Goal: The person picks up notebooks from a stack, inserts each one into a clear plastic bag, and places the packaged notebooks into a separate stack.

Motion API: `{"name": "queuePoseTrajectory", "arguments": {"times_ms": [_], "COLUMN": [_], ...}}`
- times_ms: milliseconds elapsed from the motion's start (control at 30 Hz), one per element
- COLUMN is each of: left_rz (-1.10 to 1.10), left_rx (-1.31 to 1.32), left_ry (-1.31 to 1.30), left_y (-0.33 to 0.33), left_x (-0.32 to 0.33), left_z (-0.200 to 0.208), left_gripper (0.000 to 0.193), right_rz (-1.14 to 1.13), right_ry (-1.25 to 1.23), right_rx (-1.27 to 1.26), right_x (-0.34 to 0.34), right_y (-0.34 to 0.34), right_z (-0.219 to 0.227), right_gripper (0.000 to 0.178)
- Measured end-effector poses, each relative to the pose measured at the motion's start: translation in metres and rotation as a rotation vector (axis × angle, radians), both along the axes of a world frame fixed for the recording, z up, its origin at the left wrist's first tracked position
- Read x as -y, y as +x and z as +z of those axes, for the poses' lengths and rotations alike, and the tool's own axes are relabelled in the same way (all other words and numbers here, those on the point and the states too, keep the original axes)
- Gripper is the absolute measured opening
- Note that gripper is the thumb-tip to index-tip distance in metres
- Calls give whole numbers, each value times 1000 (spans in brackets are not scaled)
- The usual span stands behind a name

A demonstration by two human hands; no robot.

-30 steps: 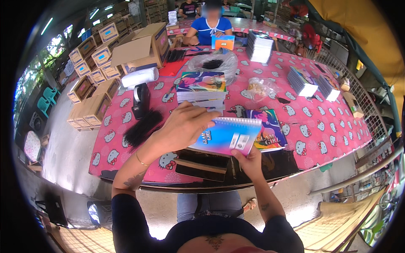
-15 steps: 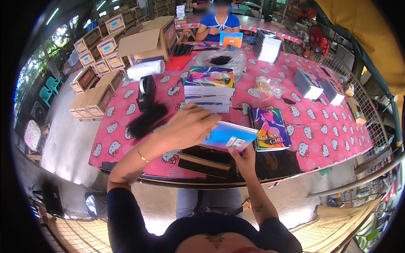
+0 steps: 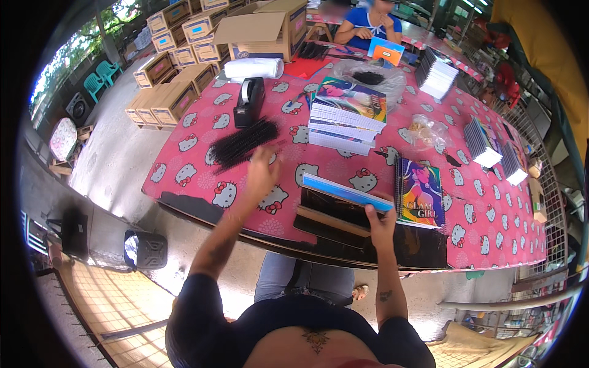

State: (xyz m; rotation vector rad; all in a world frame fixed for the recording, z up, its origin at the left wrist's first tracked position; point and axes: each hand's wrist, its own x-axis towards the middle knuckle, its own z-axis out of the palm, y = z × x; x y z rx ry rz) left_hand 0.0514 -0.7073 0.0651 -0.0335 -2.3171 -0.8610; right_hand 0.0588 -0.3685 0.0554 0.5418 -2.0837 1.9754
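My right hand (image 3: pixel 381 224) grips a notebook (image 3: pixel 346 192) by its right end, thumb on the near side. The notebook is tilted, so mainly its narrow blue side shows, next to a black wooden piece (image 3: pixel 325 221) on the near table edge. My left hand (image 3: pixel 262 175) is at the near right end of a pile of black spiral binding coils (image 3: pixel 244 144). Its fingers look apart, somewhat blurred, with nothing plainly in them. Beyond the hands stands a stack of notebooks (image 3: pixel 350 116) with colourful covers. Right of my right hand lies a spiral-bound notebook (image 3: pixel 420 193).
A black tape dispenser (image 3: pixel 250 103) and a white roll (image 3: pixel 254 69) stand beyond the coils. Clear plastic bags (image 3: pixel 427 132) and more notebook stacks (image 3: pixel 483 141) lie to the right. Cardboard boxes (image 3: pixel 257 30) are at the far left. A person (image 3: pixel 371 27) sits across the table.
My left hand has let go of the notebook and moved left to the coils. My right hand keeps the notebook, now tipped so its blue face no longer shows. The view has shifted.
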Motion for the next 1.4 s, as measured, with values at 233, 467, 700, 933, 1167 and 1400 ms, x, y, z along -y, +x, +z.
{"name": "queuePoseTrajectory", "arguments": {"times_ms": [233,467,700,933,1167,1400], "left_rz": [246,146,-96,-100,-41,-65], "left_rx": [-182,-59,-142,-194,-11,192], "left_ry": [-457,-692,-86,20,42,107], "left_y": [-53,-29,29,73,75,69], "left_x": [52,48,-23,-63,-62,-55], "left_z": [-25,-4,69,51,55,63], "left_gripper": [12,29,20,14,13,22], "right_rz": [55,-169,-88,-39,-22,-67], "right_ry": [-44,139,633,663,616,630], "right_rx": [53,-274,-753,-618,-608,-620], "right_x": [-8,-7,85,106,107,108], "right_y": [-6,1,23,1,-1,5], "right_z": [5,40,106,85,90,84], "right_gripper": [46,52,21,10,9,8]}}
